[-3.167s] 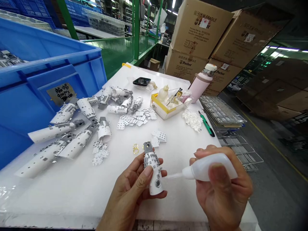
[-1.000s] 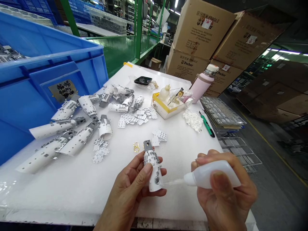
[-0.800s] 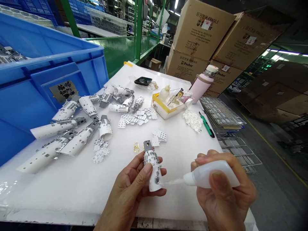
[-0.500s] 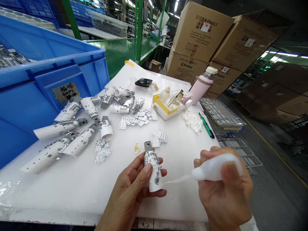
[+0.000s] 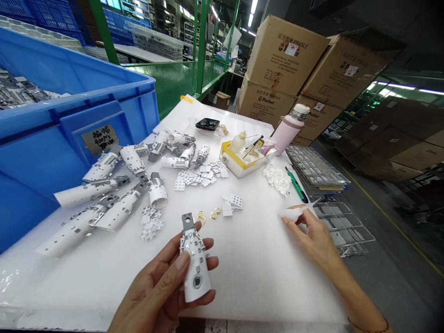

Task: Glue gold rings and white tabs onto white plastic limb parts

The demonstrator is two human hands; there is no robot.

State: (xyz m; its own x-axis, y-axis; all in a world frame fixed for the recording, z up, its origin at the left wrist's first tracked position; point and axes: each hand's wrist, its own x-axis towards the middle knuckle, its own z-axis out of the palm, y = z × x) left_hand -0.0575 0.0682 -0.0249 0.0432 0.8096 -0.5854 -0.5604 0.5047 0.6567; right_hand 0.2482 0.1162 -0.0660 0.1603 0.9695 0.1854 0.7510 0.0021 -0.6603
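My left hand (image 5: 163, 282) grips a white tube-shaped part (image 5: 194, 261) with grey metal fittings and a round hole near its lower end, held upright over the table's front edge. Out at the right side of the white table (image 5: 253, 259), my right hand (image 5: 312, 236) has its fingers on a small white squeeze bottle (image 5: 293, 213) that lies on the surface. Small gold rings (image 5: 208, 215) lie just beyond the held part.
Several similar white tube parts (image 5: 114, 189) and small flat metal pieces (image 5: 201, 175) lie at the left and centre. A blue crate (image 5: 69, 125) stands at the left. Farther back are a yellow-rimmed tray (image 5: 243, 159), pink bottle (image 5: 289, 129), green pen (image 5: 294, 182), clear trays (image 5: 317, 166) and cardboard boxes (image 5: 284, 60).
My right hand has carried the squeeze bottle away from the held part and out to the table's right side. My left hand with the part has shifted down and left.
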